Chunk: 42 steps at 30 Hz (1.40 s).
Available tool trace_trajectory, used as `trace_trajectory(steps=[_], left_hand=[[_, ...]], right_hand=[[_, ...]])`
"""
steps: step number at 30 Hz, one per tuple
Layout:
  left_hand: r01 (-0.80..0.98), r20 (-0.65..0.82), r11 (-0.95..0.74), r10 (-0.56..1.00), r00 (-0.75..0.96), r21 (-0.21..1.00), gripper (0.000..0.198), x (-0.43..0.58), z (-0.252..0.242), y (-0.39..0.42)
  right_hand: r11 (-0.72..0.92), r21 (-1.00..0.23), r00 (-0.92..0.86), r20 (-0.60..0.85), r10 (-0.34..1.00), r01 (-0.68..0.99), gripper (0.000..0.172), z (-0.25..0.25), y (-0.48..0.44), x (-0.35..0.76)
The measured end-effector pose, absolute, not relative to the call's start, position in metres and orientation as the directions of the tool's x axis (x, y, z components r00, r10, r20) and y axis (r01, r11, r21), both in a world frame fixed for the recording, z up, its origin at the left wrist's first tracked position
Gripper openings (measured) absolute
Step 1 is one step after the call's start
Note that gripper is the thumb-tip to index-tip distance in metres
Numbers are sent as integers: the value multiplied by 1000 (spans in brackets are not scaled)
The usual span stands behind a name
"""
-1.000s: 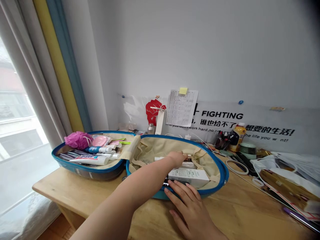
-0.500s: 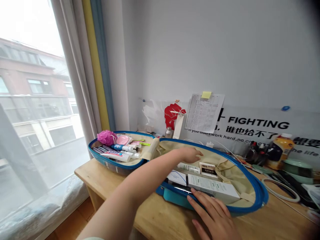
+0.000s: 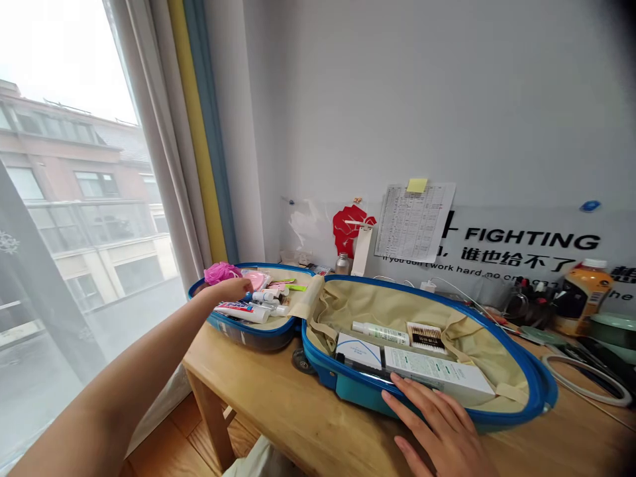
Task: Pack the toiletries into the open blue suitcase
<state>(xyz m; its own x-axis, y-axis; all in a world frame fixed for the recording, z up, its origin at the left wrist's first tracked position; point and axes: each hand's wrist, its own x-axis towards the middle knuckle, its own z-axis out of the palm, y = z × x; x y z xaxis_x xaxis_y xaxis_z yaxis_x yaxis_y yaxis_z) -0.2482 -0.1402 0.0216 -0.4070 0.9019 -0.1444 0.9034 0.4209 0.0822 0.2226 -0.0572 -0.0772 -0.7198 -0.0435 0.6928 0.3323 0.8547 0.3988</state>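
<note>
A small blue suitcase lies open on the wooden table (image 3: 278,411). My left hand (image 3: 232,290) reaches over its left half (image 3: 248,332), just above a toothpaste tube (image 3: 241,311) and beside a pink bath puff (image 3: 221,271); nothing shows in its fingers. My right hand (image 3: 440,430) rests flat, fingers spread, on the near rim of the right half (image 3: 541,394). That half holds a long white box (image 3: 437,377), a white box with a blue line (image 3: 358,349), a small white bottle (image 3: 380,331) and a box of cotton swabs (image 3: 426,336).
An orange drink bottle (image 3: 581,298), a green jar (image 3: 613,328), a white ring (image 3: 586,381) and small clutter crowd the table's right side. Papers and a poster hang on the wall behind. A window and curtains (image 3: 193,132) stand at the left, past the table's edge.
My left hand has left the suitcase's right half, where a bottle and swab box now lie, and moved over the left half. The view swung left; my right hand stayed on the rim.
</note>
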Motion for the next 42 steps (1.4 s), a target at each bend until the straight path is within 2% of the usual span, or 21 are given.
trace_trajectory(steps=[4,8,12,16,20,22,26,29,35,42], left_hand=[[910,-309,395,887,-343,124,34,-254,12,-162],[922,-376,376,870,-319,89,56,-248,6,-161],[935,-333,356,882,-332,10,50,-241,9,-153],[946,-199,325,926,-321,-16,52,-229,31,-152],[975,-44,221,974,-220,2,57,-198,62,-139],[992,-11,127,992,-127,6,59,-172,71,-121],[996,-29,-85,996,85,-5,56,-107,63,-66],[985,-74,-171,983,169,-21,55,-65,42,-22],[988,-129,-145,982,138,-49,49,-34,-1,31],[992,-154,-124,981,120,-16,43,-40,-25,44]], right_hand=[[855,404,-727,685,-47,326,42,-78,-56,223],[861,389,-726,687,-34,327,42,-78,-57,222],[859,388,-728,685,-28,332,45,-78,-58,222],[850,399,-742,671,-16,343,45,-76,-59,224],[843,406,-750,662,-4,354,44,-74,-60,225],[842,407,-749,663,-7,353,43,-75,-60,225],[849,400,-742,670,-15,345,41,-76,-60,225],[855,398,-746,666,-20,333,42,-76,-60,225],[847,413,-747,664,-30,334,41,-73,-60,224],[840,412,-753,658,-6,352,43,-74,-60,225]])
